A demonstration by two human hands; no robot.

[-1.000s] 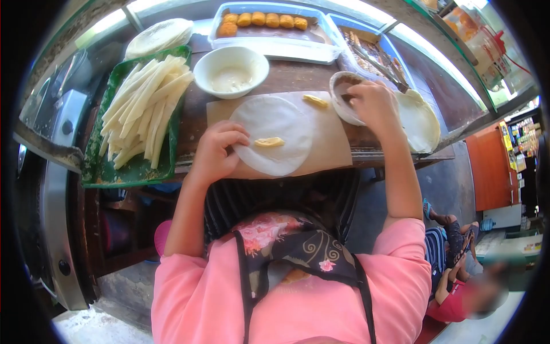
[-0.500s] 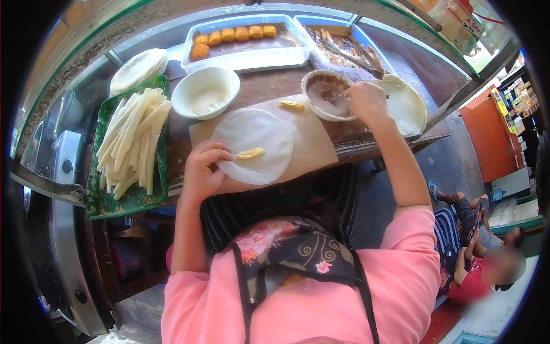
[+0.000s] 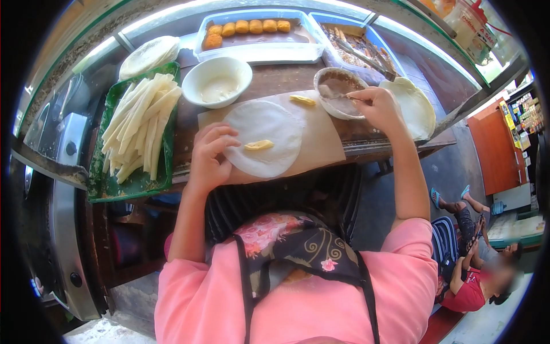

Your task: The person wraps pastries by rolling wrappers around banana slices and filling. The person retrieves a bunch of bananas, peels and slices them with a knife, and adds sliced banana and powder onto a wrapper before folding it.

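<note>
At the left edge of the round white wrapper (image 3: 269, 123), the left hand (image 3: 211, 150) stays as half a second ago, its fingers loosely curled and half apart; it has no visible hold, and whether it presses the sheet I cannot tell. To the right of the wrapper, the right hand (image 3: 379, 108) has changed more: its fingers, which were at the rim of the brown-paste bowl (image 3: 327, 110), now reach further over its inside. They are pinched around a thin utensil (image 3: 350, 98), too small to describe well. The yellow strip (image 3: 259, 145) remains on the wrapper, and another yellow piece (image 3: 302, 100) lies up and right of it.

Under the wrapper is brown paper (image 3: 326, 143), spread on the dark wooden bench (image 3: 281, 77). Left of the wrapper stands a green tray (image 3: 123, 190) with pale strips (image 3: 137, 126); above it, a white bowl (image 3: 206, 103) and, further, a plastic box (image 3: 260, 53) with orange-brown rolls (image 3: 243, 27). Well apart, to the wrapper's lower right, a person in red (image 3: 465, 291) sits, and a reddish panel (image 3: 490, 152) stands behind.
</note>
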